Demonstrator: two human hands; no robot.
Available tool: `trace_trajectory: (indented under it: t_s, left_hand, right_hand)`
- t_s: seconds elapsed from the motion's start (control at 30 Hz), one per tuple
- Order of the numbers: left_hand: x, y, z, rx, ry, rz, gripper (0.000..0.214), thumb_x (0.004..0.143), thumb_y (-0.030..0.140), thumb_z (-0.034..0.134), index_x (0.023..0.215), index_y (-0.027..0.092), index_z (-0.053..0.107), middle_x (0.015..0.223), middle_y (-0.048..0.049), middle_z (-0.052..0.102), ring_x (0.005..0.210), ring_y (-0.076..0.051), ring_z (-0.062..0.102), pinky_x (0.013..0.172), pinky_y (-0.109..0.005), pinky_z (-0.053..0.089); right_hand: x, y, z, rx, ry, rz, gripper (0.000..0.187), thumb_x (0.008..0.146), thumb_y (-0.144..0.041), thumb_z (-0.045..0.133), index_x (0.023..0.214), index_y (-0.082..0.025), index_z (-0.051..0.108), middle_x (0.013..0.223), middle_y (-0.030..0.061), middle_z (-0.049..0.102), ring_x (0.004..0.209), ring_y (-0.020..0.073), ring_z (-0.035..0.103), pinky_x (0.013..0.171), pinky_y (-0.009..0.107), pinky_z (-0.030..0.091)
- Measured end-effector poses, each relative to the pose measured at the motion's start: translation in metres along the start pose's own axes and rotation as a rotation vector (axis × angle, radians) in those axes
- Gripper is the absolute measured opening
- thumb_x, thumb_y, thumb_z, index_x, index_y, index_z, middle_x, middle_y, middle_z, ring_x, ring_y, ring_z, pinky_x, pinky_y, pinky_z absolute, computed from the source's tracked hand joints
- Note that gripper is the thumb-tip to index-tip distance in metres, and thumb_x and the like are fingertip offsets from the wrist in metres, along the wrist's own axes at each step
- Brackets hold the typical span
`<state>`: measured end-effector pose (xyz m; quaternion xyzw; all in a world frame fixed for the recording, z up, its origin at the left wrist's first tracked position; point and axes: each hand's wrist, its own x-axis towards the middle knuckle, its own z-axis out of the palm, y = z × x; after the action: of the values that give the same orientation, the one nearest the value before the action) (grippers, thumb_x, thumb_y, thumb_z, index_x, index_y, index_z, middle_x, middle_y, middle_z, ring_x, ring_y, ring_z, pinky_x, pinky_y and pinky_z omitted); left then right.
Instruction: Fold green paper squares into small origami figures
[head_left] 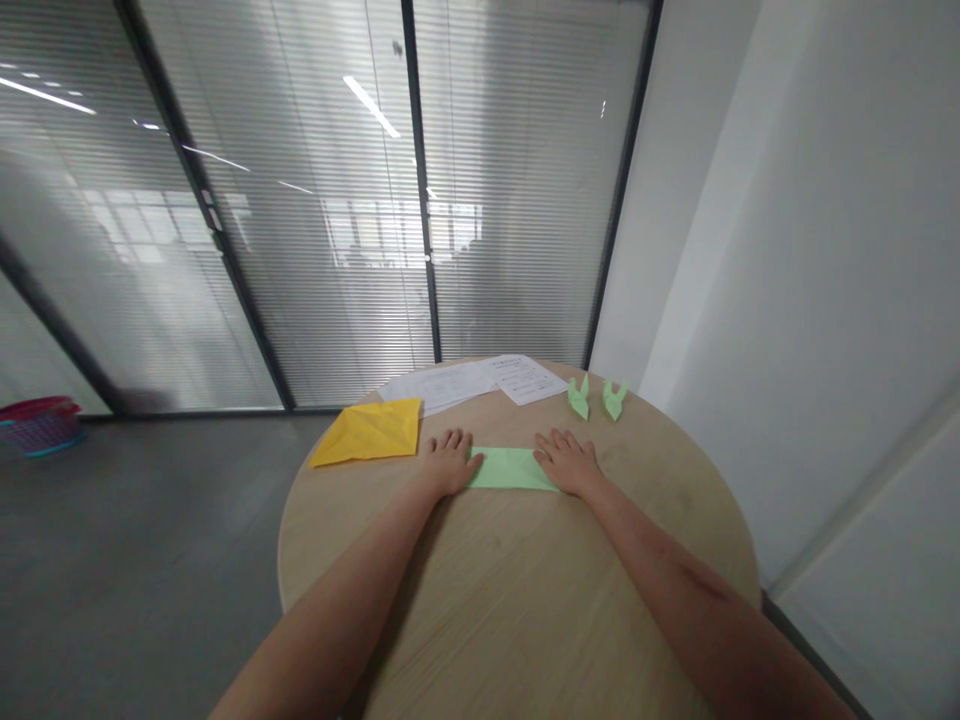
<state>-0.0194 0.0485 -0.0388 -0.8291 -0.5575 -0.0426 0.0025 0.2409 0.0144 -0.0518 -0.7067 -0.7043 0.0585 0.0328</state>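
Fingers (456,438) spread, gripping nothing: left hand (445,469) and right hand (572,468) lie flat, apparently pressing green paper (513,469) smooth just below frame centre; yellow paper (375,431), centre-left, and folded green pieces (578,400), centre-right, seem set aside.

From where I stand, bare-armed person, both limbs uncovered as far up as I can see. Left hand (448,464) ungloved, rounded fingertips (457,436), short thumb (474,466). Right hand (568,463) ungloved too, similar build, matching proportions. Bare wrists, each narrower than hand it joins. Left forearm (364,580) smooth in outline, widening steadily toward elbow end. Right forearm (667,560) tapered likewise, shadowed crease (703,580) partway up. Nails too small to make out. Upper clothing out of sight.
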Motion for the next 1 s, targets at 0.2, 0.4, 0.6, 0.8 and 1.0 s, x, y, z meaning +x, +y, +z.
trace_trajectory:
  t_s: [0.2,0.4,0.6,0.8,1.0]
  left_hand:
    - [0.0004,-0.0012,0.0009,0.008,0.007,-0.008,0.069,0.093,0.059,0.018,0.148,0.019,0.031,0.156,-0.0156,0.027,0.145,-0.032,0.020,0.111,-0.054,0.017]
    - [-0.0005,-0.0006,-0.0031,0.012,-0.016,-0.003,0.070,0.093,0.059,0.021,0.148,0.016,0.031,0.156,-0.0164,0.027,0.145,-0.033,0.020,0.111,-0.055,0.017]
    - [-0.0010,-0.0025,-0.0041,0.007,-0.008,0.015,0.070,0.093,0.059,0.023,0.147,0.017,0.032,0.155,-0.0167,0.029,0.144,-0.033,0.022,0.111,-0.055,0.018]
    - [0.0009,-0.0045,-0.0022,-0.012,0.015,0.007,0.064,0.093,0.057,0.027,0.145,0.020,0.035,0.155,-0.0140,0.032,0.144,-0.031,0.023,0.112,-0.054,0.019]
    - [0.0013,-0.0083,-0.0019,-0.032,0.090,0.028,0.051,0.094,0.045,0.034,0.138,0.020,0.043,0.149,-0.0126,0.042,0.139,-0.028,0.033,0.110,-0.048,0.026]
  right_hand:
    - [0.0005,0.0006,0.0019,0.009,0.028,-0.012,0.060,0.095,-0.059,0.015,0.151,-0.038,0.019,0.160,0.0045,0.015,0.145,0.0325,0.014,0.107,0.065,0.010]
    - [0.0003,-0.0005,0.0002,-0.001,0.009,-0.009,0.061,0.094,-0.060,0.015,0.151,-0.038,0.017,0.160,0.0048,0.014,0.145,0.0324,0.013,0.107,0.065,0.010]
    - [0.0002,0.0000,-0.0005,0.007,0.013,-0.016,0.061,0.094,-0.060,0.016,0.151,-0.038,0.019,0.160,0.0042,0.015,0.145,0.0327,0.013,0.107,0.066,0.010]
    - [0.0001,-0.0001,-0.0024,0.004,-0.014,-0.004,0.062,0.094,-0.060,0.015,0.152,-0.038,0.017,0.160,0.0043,0.013,0.145,0.0322,0.012,0.107,0.065,0.009]
    - [0.0000,0.0005,-0.0011,0.016,0.015,-0.010,0.061,0.094,-0.060,0.018,0.151,-0.038,0.020,0.160,0.0043,0.015,0.145,0.0314,0.013,0.107,0.065,0.010]
